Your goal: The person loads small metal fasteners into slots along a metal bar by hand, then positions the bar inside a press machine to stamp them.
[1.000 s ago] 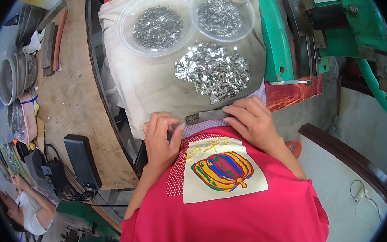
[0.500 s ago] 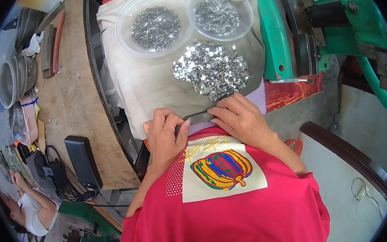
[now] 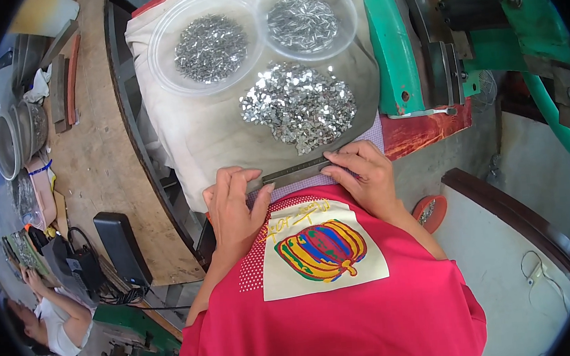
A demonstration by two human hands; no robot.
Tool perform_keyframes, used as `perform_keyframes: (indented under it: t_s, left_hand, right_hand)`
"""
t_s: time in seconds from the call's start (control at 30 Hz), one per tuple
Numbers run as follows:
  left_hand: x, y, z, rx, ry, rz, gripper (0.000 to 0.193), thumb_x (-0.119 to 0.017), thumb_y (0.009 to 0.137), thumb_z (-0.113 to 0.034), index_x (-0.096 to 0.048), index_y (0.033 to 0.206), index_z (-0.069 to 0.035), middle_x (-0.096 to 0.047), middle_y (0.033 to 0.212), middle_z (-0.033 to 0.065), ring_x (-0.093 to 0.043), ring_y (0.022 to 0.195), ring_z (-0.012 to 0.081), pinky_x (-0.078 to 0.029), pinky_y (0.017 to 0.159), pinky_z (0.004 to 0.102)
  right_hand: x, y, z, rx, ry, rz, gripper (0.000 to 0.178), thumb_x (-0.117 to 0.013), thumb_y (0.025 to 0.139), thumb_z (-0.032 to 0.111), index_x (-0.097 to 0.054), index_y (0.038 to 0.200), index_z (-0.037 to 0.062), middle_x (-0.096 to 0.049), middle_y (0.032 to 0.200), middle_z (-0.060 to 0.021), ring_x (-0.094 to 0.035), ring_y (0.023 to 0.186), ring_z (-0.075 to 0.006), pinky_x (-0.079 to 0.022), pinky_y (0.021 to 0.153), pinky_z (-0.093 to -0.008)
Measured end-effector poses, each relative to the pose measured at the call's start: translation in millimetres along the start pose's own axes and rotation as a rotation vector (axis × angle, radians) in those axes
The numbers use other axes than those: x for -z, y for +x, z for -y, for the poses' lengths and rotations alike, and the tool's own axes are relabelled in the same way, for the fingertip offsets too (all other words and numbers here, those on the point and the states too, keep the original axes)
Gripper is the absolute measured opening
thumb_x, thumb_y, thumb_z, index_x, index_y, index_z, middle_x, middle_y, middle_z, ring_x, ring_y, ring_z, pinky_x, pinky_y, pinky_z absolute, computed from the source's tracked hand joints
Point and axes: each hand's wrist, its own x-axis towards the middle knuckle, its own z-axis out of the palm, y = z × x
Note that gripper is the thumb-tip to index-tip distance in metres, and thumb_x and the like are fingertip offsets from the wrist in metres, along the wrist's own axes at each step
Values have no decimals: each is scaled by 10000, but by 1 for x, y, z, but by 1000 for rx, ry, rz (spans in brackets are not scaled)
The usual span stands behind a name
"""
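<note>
Both hands have barely shifted since before. Left hand (image 3: 233,205) and right hand (image 3: 359,172) pinch a flat metal strip (image 3: 296,171) at frame centre, fingers curled closed over its ends, below the pile of shiny metal pieces (image 3: 299,103).

Shiny metal bits (image 3: 299,106) heaped on matt off-white cloth (image 3: 187,129); clear glossy plastic bowls (image 3: 161,50) (two); dull steel bar (image 3: 294,172); rough wooden counter (image 3: 100,172).

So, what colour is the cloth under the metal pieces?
The cloth is off-white, seen best in the head view.

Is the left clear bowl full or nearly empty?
Partly filled: small silvery pieces cover the middle of the left clear bowl, with bare bottom showing round them.
</note>
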Motion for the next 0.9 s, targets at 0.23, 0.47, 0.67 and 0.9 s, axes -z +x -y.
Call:
perform_keyframes:
  t_s: [0.23,0.47,0.67,0.9]
  left_hand:
    - [10,2,-2,-173,2,146,272,-800,746,-147,-686,986,-89,-616,955,45,-603,885,218,-364,814,353]
    - [7,14,0,-408,91,28,274,-796,723,-136,-695,973,-86,-652,946,47,-624,829,221,-389,781,355]
    - [16,41,-17,-538,169,62,272,-789,725,-126,-699,978,-84,-657,938,37,-627,826,200,-391,766,353]
    - [23,124,-113,-957,143,16,249,-776,732,-142,-688,958,-85,-617,903,15,-594,759,190,-394,740,358]
  right_hand:
    - [5,-2,-14,201,86,53,304,-851,704,78,-721,976,40,-696,950,-85,-650,850,-259,-523,727,-347]
    - [8,3,-14,274,15,48,295,-788,765,88,-685,1038,45,-651,974,-98,-621,867,-286,-524,736,-373]
    - [14,3,-15,289,20,-51,273,-784,784,123,-684,1033,67,-661,978,-68,-638,863,-268,-530,739,-379]
    - [95,8,-3,250,-167,-415,279,-815,748,48,-725,1012,33,-702,964,-96,-683,775,-217,-557,660,-315]
